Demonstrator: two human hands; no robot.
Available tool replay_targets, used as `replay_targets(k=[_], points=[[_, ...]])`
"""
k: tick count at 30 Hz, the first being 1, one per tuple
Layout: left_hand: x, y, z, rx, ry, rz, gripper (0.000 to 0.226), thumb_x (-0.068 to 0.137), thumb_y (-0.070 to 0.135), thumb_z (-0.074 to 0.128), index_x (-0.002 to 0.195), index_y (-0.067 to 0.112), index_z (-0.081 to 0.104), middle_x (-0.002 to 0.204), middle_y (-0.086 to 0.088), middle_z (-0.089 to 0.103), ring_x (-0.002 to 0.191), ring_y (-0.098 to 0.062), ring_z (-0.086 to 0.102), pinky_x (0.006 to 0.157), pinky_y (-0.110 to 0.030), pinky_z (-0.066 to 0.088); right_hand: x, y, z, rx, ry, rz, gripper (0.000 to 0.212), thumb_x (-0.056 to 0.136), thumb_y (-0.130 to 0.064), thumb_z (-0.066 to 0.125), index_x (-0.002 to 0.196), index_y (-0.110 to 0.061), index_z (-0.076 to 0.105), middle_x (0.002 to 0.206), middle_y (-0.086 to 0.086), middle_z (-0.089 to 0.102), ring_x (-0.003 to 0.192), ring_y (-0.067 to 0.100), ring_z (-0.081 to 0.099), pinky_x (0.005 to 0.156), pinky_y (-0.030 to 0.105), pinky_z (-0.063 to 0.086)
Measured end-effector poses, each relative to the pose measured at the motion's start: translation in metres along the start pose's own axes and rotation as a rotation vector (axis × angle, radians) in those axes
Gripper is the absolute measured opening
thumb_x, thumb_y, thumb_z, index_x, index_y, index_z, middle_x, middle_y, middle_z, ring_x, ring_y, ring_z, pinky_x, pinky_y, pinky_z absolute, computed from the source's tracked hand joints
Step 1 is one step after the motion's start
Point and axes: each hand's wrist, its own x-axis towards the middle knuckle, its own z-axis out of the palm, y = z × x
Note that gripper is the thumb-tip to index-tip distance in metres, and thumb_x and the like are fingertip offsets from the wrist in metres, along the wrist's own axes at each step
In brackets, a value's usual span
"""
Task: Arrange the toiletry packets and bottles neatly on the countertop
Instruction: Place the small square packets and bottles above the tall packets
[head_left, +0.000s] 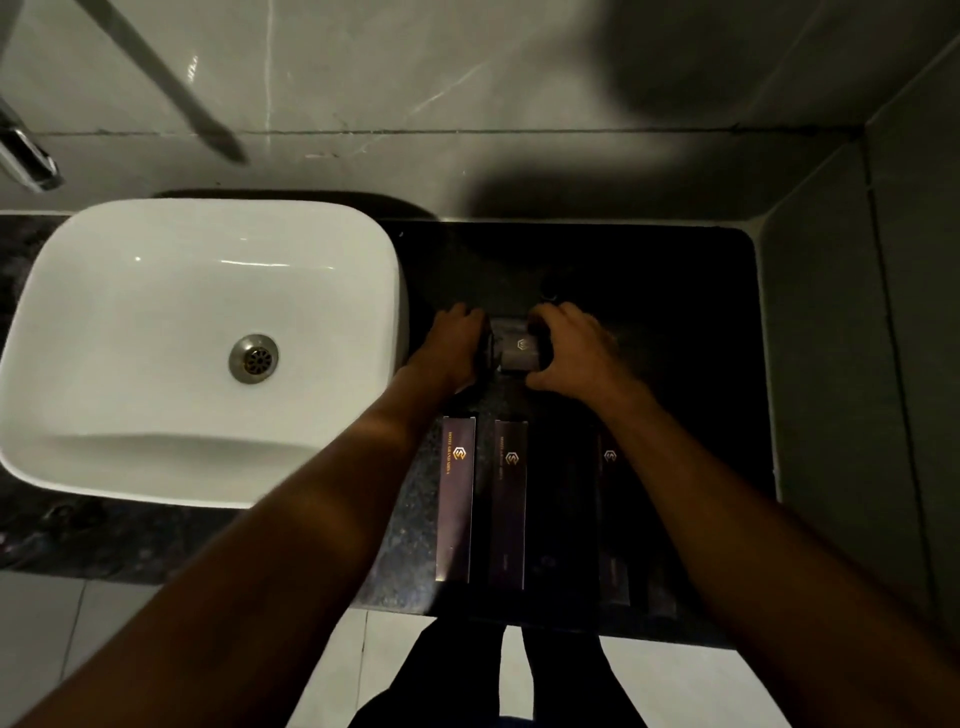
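On the dark countertop (675, 322) a small dark box with a gold logo (519, 345) lies between my hands. My left hand (454, 348) is closed on a dark item at the box's left side; the item is too dark to name. My right hand (571, 348) curls over the box's right end and grips it. Nearer to me lie three long dark packets side by side: a left packet (456, 499), a middle packet (509, 504) and a right packet (613, 525), the last partly hidden by my right forearm.
A white basin (208, 291) fills the left side, its right wall touching my left wrist area. A chrome tap (28, 156) shows at the far left. Tiled walls bound the counter at the back and right. A dark round shape (550, 291) sits just behind my right hand.
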Motion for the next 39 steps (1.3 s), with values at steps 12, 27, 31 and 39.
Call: replay_targets(k=[12, 27, 31, 39], points=[[0.023, 0.061, -0.015, -0.459, 0.153, -0.062, 0.097, 0.060, 0.036, 0.085, 0.144, 0.021, 0.038, 0.142, -0.012, 0.045, 0.132, -0.032, 0.044, 0.109, -0.055, 0.038, -0.033, 0.034, 0.006, 0.093, -0.065, 0.005, 0.052, 0.071, -0.010, 0.081, 0.119, -0.011, 0.063, 0.126, 0.011, 0.059, 0.113, 0.026, 0.058, 0.094, 0.032, 0.049], [0.037, 0.110, 0.031, -0.105, 0.120, 0.138, 0.027, 0.082, 0.034, 0.069, 0.106, 0.023, 0.066, 0.113, -0.006, 0.069, 0.114, -0.031, 0.059, 0.100, -0.053, 0.032, -0.074, 0.116, -0.024, 0.595, 0.503, 0.258, 0.031, 0.079, 0.000, 0.073, 0.107, -0.011, 0.066, 0.108, 0.003, 0.066, 0.101, 0.016, 0.061, 0.092, 0.030, 0.052], [0.023, 0.121, 0.051, -0.024, 0.091, 0.143, 0.029, 0.084, 0.036, 0.067, 0.111, 0.025, 0.067, 0.119, -0.006, 0.064, 0.118, -0.030, 0.053, 0.097, -0.049, 0.033, -0.071, 0.123, -0.016, 0.382, 0.415, 0.337, 0.030, 0.077, -0.021, 0.080, 0.104, -0.025, 0.069, 0.113, 0.011, 0.063, 0.105, 0.028, 0.060, 0.090, 0.041, 0.051], [0.020, 0.128, 0.056, -0.037, 0.092, 0.141, 0.032, 0.083, 0.040, 0.069, 0.111, 0.025, 0.069, 0.120, -0.004, 0.065, 0.117, -0.029, 0.052, 0.098, -0.048, 0.032, -0.054, 0.120, -0.013, 0.152, 0.348, 0.227, 0.033, 0.076, -0.032, 0.078, 0.105, -0.019, 0.070, 0.109, 0.003, 0.068, 0.106, 0.029, 0.058, 0.094, 0.047, 0.040]])
